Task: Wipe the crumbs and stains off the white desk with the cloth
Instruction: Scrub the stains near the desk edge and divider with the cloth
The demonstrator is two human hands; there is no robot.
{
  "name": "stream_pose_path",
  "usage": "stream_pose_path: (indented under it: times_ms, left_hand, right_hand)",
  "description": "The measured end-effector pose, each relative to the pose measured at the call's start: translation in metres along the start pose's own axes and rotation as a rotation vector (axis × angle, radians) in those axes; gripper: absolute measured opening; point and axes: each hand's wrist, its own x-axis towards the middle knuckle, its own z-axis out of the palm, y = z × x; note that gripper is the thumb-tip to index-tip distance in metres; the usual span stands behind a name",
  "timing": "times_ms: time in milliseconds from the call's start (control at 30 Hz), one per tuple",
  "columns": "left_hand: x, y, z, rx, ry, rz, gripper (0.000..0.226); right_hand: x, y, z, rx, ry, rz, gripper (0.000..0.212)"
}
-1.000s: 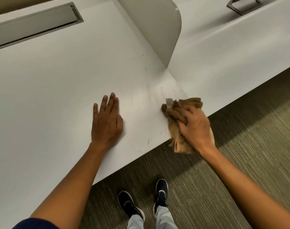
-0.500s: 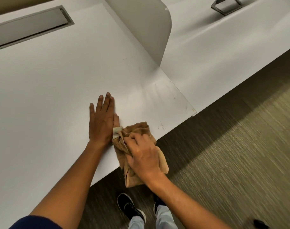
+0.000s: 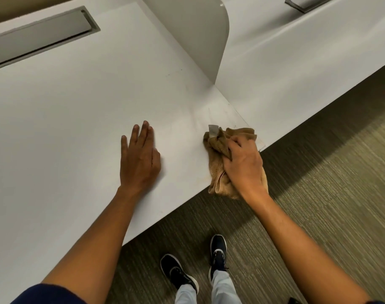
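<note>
Since half a second ago, the right hand [image 3: 244,165] has swept the cloth [image 3: 219,167] away from the left hand [image 3: 140,160], back toward the right corner of the white desk [image 3: 77,110]. Its fingers are clenched around the bunched brown cloth, which lies at the front edge and hangs partly over it. The left hand lies flat on the desk, fingers released and straight, well apart from the cloth. A divider panel [image 3: 200,38] stands behind, beside a second desk [image 3: 296,66]. A long slot [image 3: 40,36] sits at the far left. Dark shoes [image 3: 217,249] stand on carpet [image 3: 329,194]. Faint smears near the corner are hard to make out; crumbs cannot be told.
</note>
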Motion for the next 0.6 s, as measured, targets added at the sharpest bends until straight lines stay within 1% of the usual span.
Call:
stream_pose_path:
  times_ms: [67,167,233,333,400,500,533,600]
  left_hand:
    - [0.000,0.000,0.001,-0.005,0.007,0.001,0.062]
    - [0.000,-0.002,0.002,-0.001,0.002,-0.005,0.062]
    - [0.000,-0.002,0.001,0.009,-0.007,-0.001,0.063]
    - [0.001,-0.003,0.001,0.022,-0.016,-0.002,0.066]
    - [0.000,-0.002,0.000,0.026,-0.015,0.007,0.066]
    - [0.000,-0.001,-0.002,0.027,-0.016,0.004,0.067]
    - [0.001,0.000,-0.002,0.025,-0.013,0.004,0.067]
    - [0.001,0.001,-0.001,0.024,-0.009,0.005,0.067]
  right_hand:
    - [0.001,-0.004,0.001,0.023,-0.015,0.061,0.034]
    - [-0.019,-0.020,0.000,0.083,-0.031,0.119,0.031]
    - [-0.048,-0.040,0.001,0.135,-0.043,0.084,0.032]
    - [-0.083,-0.061,0.001,0.188,-0.112,0.021,0.034]
    - [-0.086,-0.055,-0.003,0.168,-0.159,-0.060,0.035]
    - [-0.068,-0.034,-0.012,0.069,-0.215,-0.218,0.032]
    - [-0.057,-0.026,-0.014,0.045,-0.210,-0.208,0.030]
    - [-0.031,-0.008,-0.015,0.035,-0.162,-0.080,0.029]
